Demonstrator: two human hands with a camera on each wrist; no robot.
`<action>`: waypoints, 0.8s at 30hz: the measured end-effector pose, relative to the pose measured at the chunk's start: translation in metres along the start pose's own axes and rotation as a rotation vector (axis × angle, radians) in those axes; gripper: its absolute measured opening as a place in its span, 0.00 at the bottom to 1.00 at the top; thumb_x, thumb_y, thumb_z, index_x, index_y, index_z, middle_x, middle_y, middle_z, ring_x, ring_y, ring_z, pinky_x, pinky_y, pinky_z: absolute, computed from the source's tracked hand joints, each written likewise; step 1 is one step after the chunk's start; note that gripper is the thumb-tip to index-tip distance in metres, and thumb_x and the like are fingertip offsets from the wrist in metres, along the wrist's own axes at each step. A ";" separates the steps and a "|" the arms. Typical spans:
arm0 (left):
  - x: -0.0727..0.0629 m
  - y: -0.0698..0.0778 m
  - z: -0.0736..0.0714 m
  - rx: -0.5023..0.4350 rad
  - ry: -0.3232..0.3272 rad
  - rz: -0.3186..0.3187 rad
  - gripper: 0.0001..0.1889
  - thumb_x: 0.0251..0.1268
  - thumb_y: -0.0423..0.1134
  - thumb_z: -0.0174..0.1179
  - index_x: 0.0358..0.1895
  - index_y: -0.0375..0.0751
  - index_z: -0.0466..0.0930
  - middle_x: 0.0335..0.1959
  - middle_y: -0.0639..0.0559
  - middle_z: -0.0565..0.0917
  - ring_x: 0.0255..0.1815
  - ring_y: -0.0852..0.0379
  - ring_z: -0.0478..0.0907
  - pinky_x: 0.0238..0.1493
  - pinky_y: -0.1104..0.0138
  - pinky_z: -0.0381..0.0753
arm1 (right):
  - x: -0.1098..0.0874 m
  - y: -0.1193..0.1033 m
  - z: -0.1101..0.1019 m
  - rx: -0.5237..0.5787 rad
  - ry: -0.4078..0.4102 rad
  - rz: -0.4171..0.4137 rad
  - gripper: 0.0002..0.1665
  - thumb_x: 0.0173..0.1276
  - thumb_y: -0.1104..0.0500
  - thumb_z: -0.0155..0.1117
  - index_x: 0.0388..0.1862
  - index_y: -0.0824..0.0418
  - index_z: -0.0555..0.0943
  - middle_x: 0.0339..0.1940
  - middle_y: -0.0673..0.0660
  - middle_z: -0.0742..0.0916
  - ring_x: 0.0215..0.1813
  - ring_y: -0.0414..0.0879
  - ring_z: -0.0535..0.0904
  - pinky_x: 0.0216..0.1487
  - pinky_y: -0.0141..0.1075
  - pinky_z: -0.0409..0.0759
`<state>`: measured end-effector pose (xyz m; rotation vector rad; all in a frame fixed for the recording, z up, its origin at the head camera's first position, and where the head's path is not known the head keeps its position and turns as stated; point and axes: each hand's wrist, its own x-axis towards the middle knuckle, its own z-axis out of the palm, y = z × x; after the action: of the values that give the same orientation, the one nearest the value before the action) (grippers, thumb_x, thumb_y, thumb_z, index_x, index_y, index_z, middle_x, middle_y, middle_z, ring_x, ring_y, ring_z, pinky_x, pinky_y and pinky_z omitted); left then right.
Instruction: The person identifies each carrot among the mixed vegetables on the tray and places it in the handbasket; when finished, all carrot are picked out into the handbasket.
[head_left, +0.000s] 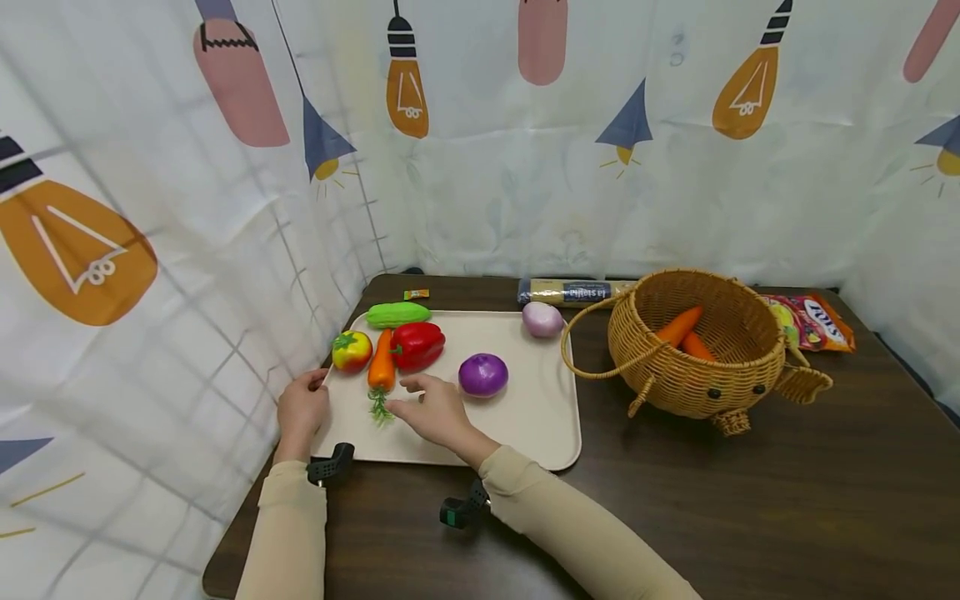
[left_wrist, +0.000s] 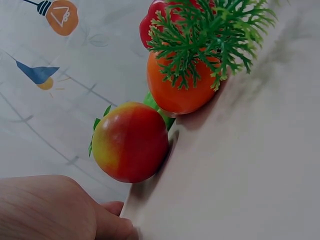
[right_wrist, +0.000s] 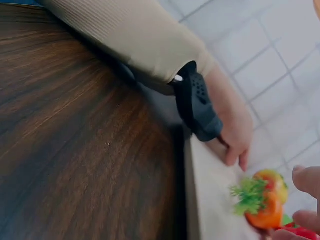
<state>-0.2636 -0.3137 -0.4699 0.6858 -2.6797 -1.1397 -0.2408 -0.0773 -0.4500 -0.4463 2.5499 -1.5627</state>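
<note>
While your left hand pinches the left edge of the pale tray between thumb and fingers, a red-and-yellow fruit sits just beyond it, near that same rim. Next to the fruit you have an orange carrot lying on the tray, its leafy green top towards you. Behind these, a bumpy green vegetable lies by the far left corner, with a small wrapper on the table past it. Against the carrot's right side rests a red pepper. Your right hand hangs over the tray in front of the pepper, thumb and fingers apart and holding nothing; its thumb is just beside the leafy top, though you cannot tell whether they touch. To its right sits a purple onion, then a pale mauve onion at the far right corner. Beyond the tray come a long packet, a wicker basket containing orange carrots, and a bright snack bag.
</note>
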 end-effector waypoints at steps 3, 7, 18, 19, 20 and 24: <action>0.001 -0.001 0.000 -0.005 0.002 0.002 0.21 0.72 0.32 0.43 0.65 0.34 0.73 0.54 0.37 0.77 0.52 0.41 0.70 0.54 0.50 0.67 | 0.005 0.001 0.009 0.015 0.014 0.022 0.28 0.62 0.43 0.69 0.59 0.54 0.82 0.55 0.51 0.85 0.52 0.47 0.80 0.48 0.35 0.79; 0.001 -0.002 0.000 -0.010 -0.003 0.011 0.21 0.72 0.33 0.43 0.65 0.34 0.73 0.55 0.36 0.77 0.53 0.41 0.70 0.55 0.50 0.67 | 0.011 0.004 0.019 0.036 0.026 0.023 0.29 0.61 0.43 0.69 0.59 0.52 0.82 0.55 0.50 0.85 0.52 0.45 0.79 0.49 0.36 0.78; 0.000 -0.002 0.002 0.003 -0.010 0.007 0.21 0.72 0.33 0.44 0.65 0.35 0.73 0.55 0.37 0.77 0.53 0.40 0.70 0.55 0.49 0.67 | 0.022 0.000 0.033 0.025 0.103 0.015 0.27 0.59 0.45 0.72 0.56 0.53 0.83 0.52 0.49 0.86 0.45 0.42 0.79 0.44 0.33 0.77; 0.000 -0.002 0.001 0.003 -0.008 0.007 0.21 0.72 0.33 0.44 0.65 0.35 0.73 0.55 0.37 0.77 0.53 0.40 0.70 0.55 0.49 0.67 | 0.022 -0.001 0.033 0.030 0.112 0.021 0.27 0.59 0.46 0.72 0.56 0.53 0.83 0.52 0.49 0.86 0.45 0.42 0.79 0.44 0.34 0.77; 0.000 -0.002 0.001 0.004 -0.006 0.006 0.21 0.72 0.33 0.44 0.65 0.35 0.73 0.54 0.37 0.77 0.53 0.40 0.70 0.55 0.49 0.67 | 0.023 -0.001 0.034 0.029 0.120 0.024 0.27 0.59 0.46 0.72 0.56 0.54 0.83 0.52 0.50 0.86 0.46 0.42 0.79 0.45 0.35 0.77; 0.000 -0.002 -0.001 0.007 0.001 0.012 0.21 0.72 0.33 0.44 0.65 0.34 0.73 0.54 0.37 0.77 0.52 0.40 0.70 0.55 0.49 0.67 | 0.027 -0.003 0.036 -0.011 0.127 0.018 0.28 0.59 0.45 0.72 0.57 0.52 0.82 0.53 0.49 0.85 0.49 0.44 0.79 0.50 0.37 0.77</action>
<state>-0.2625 -0.3149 -0.4705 0.6704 -2.6848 -1.1268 -0.2572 -0.1178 -0.4629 -0.3345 2.6487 -1.6217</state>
